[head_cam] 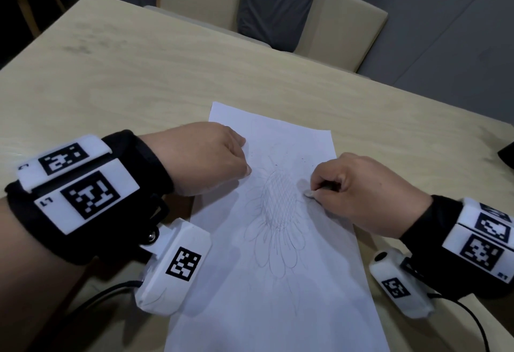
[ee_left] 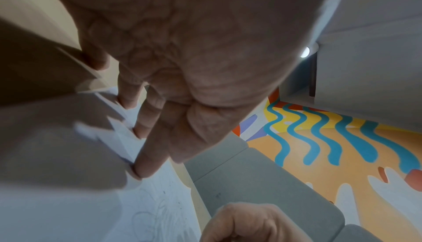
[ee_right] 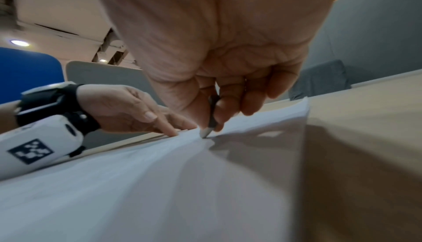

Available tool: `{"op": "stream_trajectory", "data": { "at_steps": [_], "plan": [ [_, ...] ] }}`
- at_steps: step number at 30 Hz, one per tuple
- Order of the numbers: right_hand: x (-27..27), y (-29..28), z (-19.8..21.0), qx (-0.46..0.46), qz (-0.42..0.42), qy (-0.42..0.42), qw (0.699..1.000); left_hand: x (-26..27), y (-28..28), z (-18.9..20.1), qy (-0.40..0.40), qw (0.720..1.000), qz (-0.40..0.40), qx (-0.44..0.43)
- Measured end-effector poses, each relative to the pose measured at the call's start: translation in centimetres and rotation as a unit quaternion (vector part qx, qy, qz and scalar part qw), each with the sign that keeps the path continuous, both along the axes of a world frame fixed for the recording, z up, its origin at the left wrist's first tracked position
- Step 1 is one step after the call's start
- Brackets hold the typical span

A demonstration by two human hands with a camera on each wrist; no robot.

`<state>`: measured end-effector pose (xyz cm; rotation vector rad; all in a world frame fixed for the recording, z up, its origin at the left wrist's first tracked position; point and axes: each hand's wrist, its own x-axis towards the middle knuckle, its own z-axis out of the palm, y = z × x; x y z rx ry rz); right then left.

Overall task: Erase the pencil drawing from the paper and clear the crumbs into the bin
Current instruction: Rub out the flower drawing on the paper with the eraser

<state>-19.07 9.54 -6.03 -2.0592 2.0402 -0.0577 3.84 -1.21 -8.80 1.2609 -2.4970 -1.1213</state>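
Right now the sheet of paper (head_cam: 292,282) lies flat on the pale wooden table (head_cam: 139,79), its long side running away from the person, and the pencil drawing (head_cam: 278,207) on it is a flower: a cross-hatched oval centre ringed with looping petals. The left hand (head_cam: 211,157) rests at the paper's left edge with its fingers (ee_left: 146,157) straight and spread a little, the tips pressing down on the sheet. The right hand (head_cam: 358,187) sits at the drawing's right side, thumb and fingers curled round a thin dark pencil-shaped eraser (ee_right: 211,117) whose pale tip touches the paper just beside the hatched centre (from the head view only a light nub shows between the fingertips). A few dark crumbs (head_cam: 289,161) are scattered on the sheet above the flower, between the two hands. Both wrists wear black straps with white marker-printed camera housings (head_cam: 178,271). Beyond the table's far edge stand beige chairs (head_cam: 342,26) against a grey wall.
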Motion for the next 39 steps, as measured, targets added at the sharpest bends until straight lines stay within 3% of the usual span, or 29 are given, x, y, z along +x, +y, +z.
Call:
{"op": "stream_trajectory", "data": {
  "at_steps": [5,14,39],
  "plan": [
    [1.0,0.2,-0.3,-0.005,0.029,0.001,1.000,0.0,0.0,0.0,-0.001,1.000,0.002,-0.001],
    [-1.3,-1.1,-0.2,-0.004,-0.027,0.038,0.999,0.0,0.2,0.3,-0.001,1.000,0.003,0.001],
    [0.3,-0.7,-0.3,0.006,0.019,0.024,1.000,-0.1,0.1,0.2,0.000,1.000,0.004,0.008]
  ]
}}
